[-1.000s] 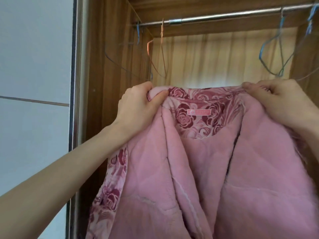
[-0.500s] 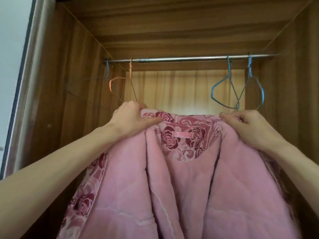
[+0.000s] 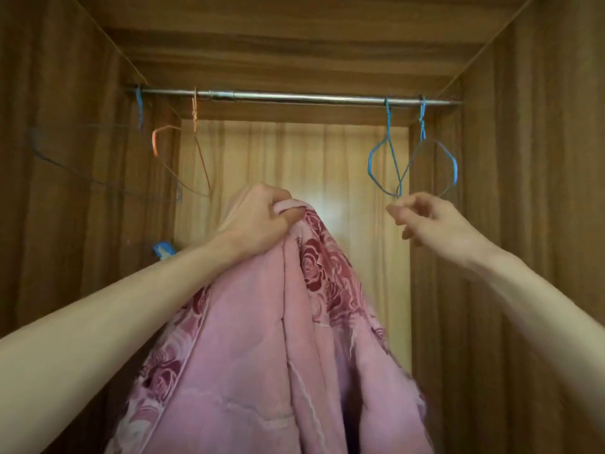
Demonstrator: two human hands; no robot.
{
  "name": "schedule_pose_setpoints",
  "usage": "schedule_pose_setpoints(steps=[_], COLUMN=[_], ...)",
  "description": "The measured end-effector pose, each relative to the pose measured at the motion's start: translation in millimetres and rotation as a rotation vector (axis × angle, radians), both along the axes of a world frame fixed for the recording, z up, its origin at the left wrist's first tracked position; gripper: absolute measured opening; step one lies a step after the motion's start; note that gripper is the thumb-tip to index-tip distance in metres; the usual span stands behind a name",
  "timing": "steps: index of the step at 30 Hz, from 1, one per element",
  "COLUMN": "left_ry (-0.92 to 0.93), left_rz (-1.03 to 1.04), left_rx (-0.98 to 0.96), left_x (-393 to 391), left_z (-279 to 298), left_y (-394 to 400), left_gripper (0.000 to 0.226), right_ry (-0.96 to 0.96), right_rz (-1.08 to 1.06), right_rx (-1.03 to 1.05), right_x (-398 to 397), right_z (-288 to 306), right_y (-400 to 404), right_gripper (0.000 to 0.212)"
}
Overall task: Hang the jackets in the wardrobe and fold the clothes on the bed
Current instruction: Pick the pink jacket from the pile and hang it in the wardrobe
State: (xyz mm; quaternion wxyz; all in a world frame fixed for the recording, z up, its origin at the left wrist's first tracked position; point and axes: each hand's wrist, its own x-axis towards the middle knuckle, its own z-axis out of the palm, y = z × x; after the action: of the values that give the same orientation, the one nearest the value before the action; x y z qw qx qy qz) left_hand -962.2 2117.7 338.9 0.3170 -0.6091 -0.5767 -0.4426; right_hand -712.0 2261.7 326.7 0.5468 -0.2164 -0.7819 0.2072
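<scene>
Her left hand point(image 3: 262, 221) was clamped on the pink jacket point(image 3: 262, 339) at frame centre; the right hand point(image 3: 425, 221), loosely curled and empty, neared a blue hanger point(image 3: 386, 158). Best unhook it cleanly first.

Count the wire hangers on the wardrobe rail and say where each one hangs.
4. A blue wire hanger at the rail's far left, against the side wall; an orange wire hanger beside it; two blue wire hangers near the right end, overlapping. The jacket may hide others.
</scene>
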Motion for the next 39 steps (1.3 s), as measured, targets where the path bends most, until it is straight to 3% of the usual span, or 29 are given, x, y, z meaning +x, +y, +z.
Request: schedule_pose_setpoints(steps=[5, 8, 13, 18, 23, 28, 31, 35, 39], left_ry=[-0.017, 0.002, -0.045, -0.110, -0.150, -0.217, -0.270, -0.314, -0.423], left_rz=[-0.018, -0.033, -0.087, -0.081, -0.069, -0.087, -0.131, -0.162, -0.207], left_rx=[0.032, 0.032, -0.005, -0.045, -0.109, -0.119, -0.135, -0.140, -0.168], left_x=[-1.3, -2.0, -5.0, -6.7, -11.8, -13.1, -11.7, -8.2, -8.9], left_z=[2.4, 7.0, 8.2, 16.6, 19.6, 16.4, 14.6, 11.3, 9.4], left_y=[17.6, 22.2, 30.1, 27.5, 27.3, 24.9, 24.2, 21.0, 14.6], left_gripper=[0.040, 0.042, 0.034, 0.040, 0.040, 0.048, 0.044, 0.034, 0.032], right_ry=[0.338, 0.244, -0.088, -0.015, -0.048, 0.147, 0.204, 0.172, 0.133], right_rz=[-0.057, -0.108, -0.206, -0.278, -0.239, -0.090, -0.039, 0.060, -0.020], right_rx=[-0.248, -0.371, -0.410, -0.296, -0.032, -0.012, -0.036, -0.186, 0.067], right_x=[-24.0, -38.2, -53.6, -64.6, -55.2, -55.1, -56.7, -63.6, -60.5], right_z=[58.0, 84.6, 116.7, 128.3, 111.3, 70.6, 32.9, 12.7, -5.1], right_y=[-21.0, -29.0, -32.5, -23.6, -19.0, -19.2, -21.2, -25.0, -28.5], right_gripper=[0.044, 0.055, 0.017, 0.021, 0.016, 0.021, 0.010, 0.027, 0.037])
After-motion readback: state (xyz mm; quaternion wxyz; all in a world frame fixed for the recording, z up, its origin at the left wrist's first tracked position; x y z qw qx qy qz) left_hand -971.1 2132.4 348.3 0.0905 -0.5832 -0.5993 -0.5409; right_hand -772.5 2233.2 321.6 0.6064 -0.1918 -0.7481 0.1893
